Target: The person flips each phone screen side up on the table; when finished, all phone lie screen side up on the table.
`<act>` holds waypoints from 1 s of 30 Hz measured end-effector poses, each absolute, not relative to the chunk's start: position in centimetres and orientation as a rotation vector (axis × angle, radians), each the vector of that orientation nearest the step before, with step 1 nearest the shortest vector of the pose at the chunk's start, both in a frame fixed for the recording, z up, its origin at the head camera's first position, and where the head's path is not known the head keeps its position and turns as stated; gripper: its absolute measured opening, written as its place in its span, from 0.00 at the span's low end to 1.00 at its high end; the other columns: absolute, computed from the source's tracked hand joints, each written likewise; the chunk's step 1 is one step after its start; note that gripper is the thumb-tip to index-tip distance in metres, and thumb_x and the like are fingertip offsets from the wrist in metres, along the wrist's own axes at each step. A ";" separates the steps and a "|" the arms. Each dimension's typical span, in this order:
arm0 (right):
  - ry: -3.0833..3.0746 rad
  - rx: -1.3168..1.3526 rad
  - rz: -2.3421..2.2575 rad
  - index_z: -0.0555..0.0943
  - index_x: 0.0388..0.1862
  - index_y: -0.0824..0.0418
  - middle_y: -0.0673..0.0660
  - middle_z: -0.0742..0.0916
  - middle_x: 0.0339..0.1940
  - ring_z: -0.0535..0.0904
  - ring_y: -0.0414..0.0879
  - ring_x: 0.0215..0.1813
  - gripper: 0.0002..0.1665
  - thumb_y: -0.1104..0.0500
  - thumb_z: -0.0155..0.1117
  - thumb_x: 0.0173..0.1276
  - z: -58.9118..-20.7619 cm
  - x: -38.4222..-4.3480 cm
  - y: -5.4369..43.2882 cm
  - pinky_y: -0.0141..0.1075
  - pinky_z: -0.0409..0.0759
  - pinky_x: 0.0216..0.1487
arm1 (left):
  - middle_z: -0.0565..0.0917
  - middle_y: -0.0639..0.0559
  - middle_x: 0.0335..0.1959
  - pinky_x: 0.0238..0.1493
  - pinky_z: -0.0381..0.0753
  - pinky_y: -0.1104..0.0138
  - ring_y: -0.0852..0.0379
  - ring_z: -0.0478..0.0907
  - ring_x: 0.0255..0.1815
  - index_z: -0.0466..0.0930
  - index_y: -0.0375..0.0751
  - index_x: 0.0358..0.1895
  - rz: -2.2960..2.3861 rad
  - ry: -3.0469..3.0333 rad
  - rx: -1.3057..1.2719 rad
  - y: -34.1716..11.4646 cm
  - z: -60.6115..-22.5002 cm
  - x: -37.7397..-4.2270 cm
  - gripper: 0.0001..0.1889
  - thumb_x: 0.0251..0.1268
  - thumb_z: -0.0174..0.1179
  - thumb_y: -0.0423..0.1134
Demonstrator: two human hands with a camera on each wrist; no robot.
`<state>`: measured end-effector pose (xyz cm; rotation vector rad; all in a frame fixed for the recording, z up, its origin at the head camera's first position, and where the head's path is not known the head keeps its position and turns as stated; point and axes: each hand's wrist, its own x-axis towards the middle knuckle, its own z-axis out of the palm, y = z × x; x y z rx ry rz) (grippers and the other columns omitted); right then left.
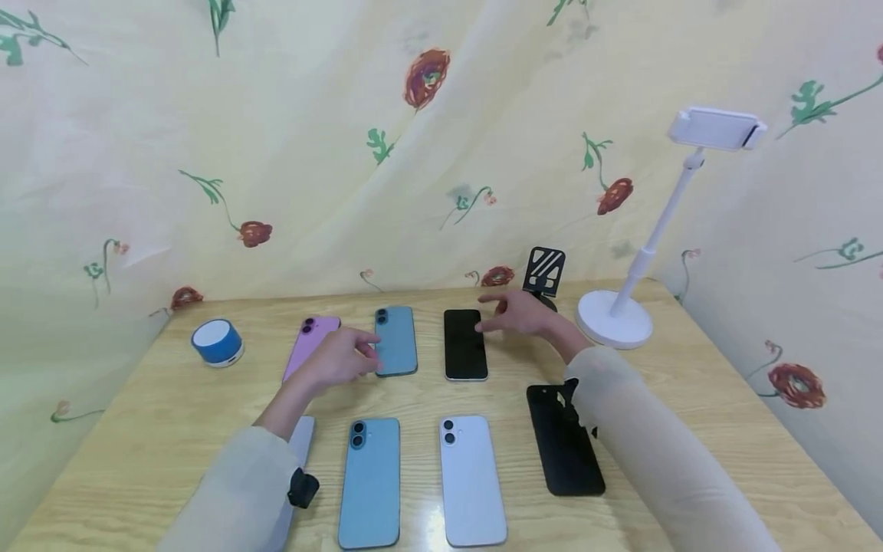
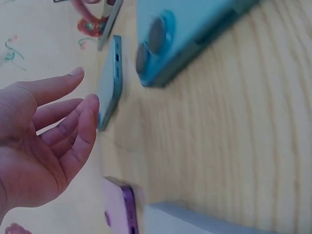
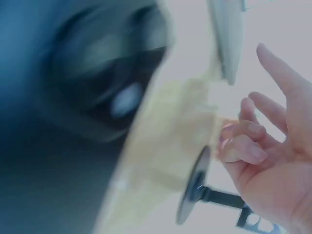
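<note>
My left hand hovers with loosely bent fingers, fingertips near the left edge of a small blue phone lying camera side up. In the left wrist view that hand has nothing in its grasp. The right hand has thumb and forefinger spread, its thumb tip at the right edge of a phone with a dark screen. A purple phone lies partly behind the left hand. Closer in are a larger blue phone, a pale lavender phone and a black phone.
Under my left forearm another pale phone is mostly hidden. A blue-and-white round device stands at the back left. Behind the right hand is a black folding stand, and beside it a tall white phone stand. Flowered cloth hangs behind the table.
</note>
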<state>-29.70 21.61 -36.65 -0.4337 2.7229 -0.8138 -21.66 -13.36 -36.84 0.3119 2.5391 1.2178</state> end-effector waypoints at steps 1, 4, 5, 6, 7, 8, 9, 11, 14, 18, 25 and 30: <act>2.747 -0.448 -0.851 0.76 0.76 0.59 0.60 0.84 0.48 0.77 0.52 0.44 0.39 0.47 0.75 0.71 -36.4 -29.9 21.2 0.38 0.74 0.41 | 0.84 0.44 0.43 0.31 0.81 0.67 0.54 0.80 0.32 0.73 0.26 0.73 1.221 2.539 0.296 -13.6 -37.0 -21.7 0.30 0.69 0.68 0.32; 2.776 -0.491 -0.969 0.80 0.71 0.63 0.62 0.86 0.49 0.79 0.55 0.48 0.32 0.53 0.73 0.72 -35.4 -30.3 19.6 0.38 0.73 0.40 | 0.84 0.44 0.45 0.31 0.81 0.67 0.56 0.80 0.31 0.70 0.26 0.74 1.216 2.541 0.251 -14.0 -37.2 -21.7 0.33 0.69 0.69 0.33; 2.775 -0.504 -0.999 0.81 0.69 0.64 0.62 0.86 0.49 0.79 0.56 0.49 0.29 0.55 0.73 0.73 -35.2 -30.5 19.1 0.38 0.73 0.40 | 0.84 0.44 0.45 0.32 0.82 0.67 0.56 0.80 0.31 0.69 0.25 0.75 1.213 2.542 0.234 -14.1 -37.3 -21.7 0.34 0.69 0.70 0.33; 2.763 -0.506 -1.030 0.82 0.68 0.65 0.63 0.86 0.50 0.79 0.57 0.50 0.27 0.56 0.72 0.73 -34.9 -30.6 18.5 0.38 0.73 0.41 | 0.85 0.44 0.46 0.32 0.83 0.67 0.57 0.80 0.31 0.68 0.25 0.75 1.207 2.544 0.221 -14.1 -37.3 -21.7 0.35 0.68 0.70 0.33; 2.752 -0.508 -1.049 0.82 0.67 0.65 0.63 0.86 0.51 0.79 0.58 0.51 0.26 0.57 0.71 0.74 -34.7 -30.8 17.9 0.38 0.74 0.42 | 0.85 0.44 0.46 0.33 0.83 0.67 0.57 0.81 0.31 0.68 0.25 0.76 1.198 2.549 0.213 -14.1 -37.4 -21.7 0.36 0.68 0.70 0.33; 2.736 -0.508 -1.063 0.83 0.67 0.65 0.64 0.86 0.50 0.80 0.58 0.51 0.25 0.58 0.70 0.74 -34.6 -30.9 17.3 0.38 0.74 0.42 | 0.85 0.44 0.46 0.33 0.84 0.66 0.57 0.81 0.31 0.67 0.25 0.76 1.189 2.555 0.215 -14.1 -37.4 -21.7 0.36 0.68 0.71 0.33; 2.723 -0.503 -1.072 0.83 0.67 0.65 0.64 0.87 0.51 0.80 0.58 0.51 0.24 0.59 0.70 0.75 -34.6 -31.1 16.7 0.38 0.75 0.43 | 0.85 0.44 0.46 0.33 0.84 0.66 0.57 0.81 0.31 0.67 0.24 0.76 1.182 2.560 0.209 -14.0 -37.5 -21.7 0.37 0.68 0.71 0.33; 2.706 -0.498 -1.063 0.83 0.67 0.64 0.63 0.87 0.51 0.79 0.56 0.47 0.23 0.59 0.69 0.76 -34.6 -31.4 15.7 0.38 0.78 0.45 | 0.85 0.45 0.45 0.33 0.84 0.67 0.58 0.81 0.30 0.67 0.24 0.76 1.172 2.567 0.206 -13.9 -37.6 -21.6 0.37 0.67 0.72 0.33; 2.683 -0.492 -1.046 0.84 0.66 0.63 0.62 0.88 0.53 0.81 0.54 0.46 0.22 0.60 0.68 0.77 -34.9 -31.9 14.2 0.36 0.81 0.45 | 0.84 0.46 0.42 0.31 0.82 0.68 0.58 0.80 0.28 0.67 0.24 0.76 1.155 2.578 0.218 -13.7 -37.8 -21.6 0.38 0.66 0.72 0.33; 2.640 -0.484 -1.029 0.84 0.66 0.64 0.64 0.89 0.48 0.82 0.50 0.36 0.20 0.62 0.64 0.78 -35.4 -32.4 12.5 0.33 0.79 0.35 | 0.84 0.48 0.40 0.31 0.79 0.69 0.59 0.78 0.23 0.67 0.24 0.76 1.120 2.606 0.215 -13.6 -38.1 -21.7 0.39 0.65 0.73 0.33; 2.529 -0.470 -1.028 0.81 0.68 0.67 0.61 0.88 0.41 0.77 0.45 0.27 0.22 0.65 0.61 0.78 -36.5 -32.9 10.7 0.32 0.78 0.30 | 0.83 0.49 0.38 0.30 0.76 0.70 0.59 0.77 0.22 0.67 0.27 0.77 1.090 2.615 0.188 -13.3 -38.4 -21.8 0.41 0.61 0.75 0.33; 2.486 -0.438 -1.060 0.78 0.71 0.68 0.61 0.86 0.37 0.78 0.46 0.29 0.23 0.66 0.60 0.79 -37.2 -33.1 10.2 0.32 0.80 0.33 | 0.82 0.50 0.35 0.27 0.72 0.70 0.59 0.75 0.21 0.69 0.29 0.77 1.085 2.611 0.168 -13.3 -38.5 -21.8 0.41 0.60 0.76 0.33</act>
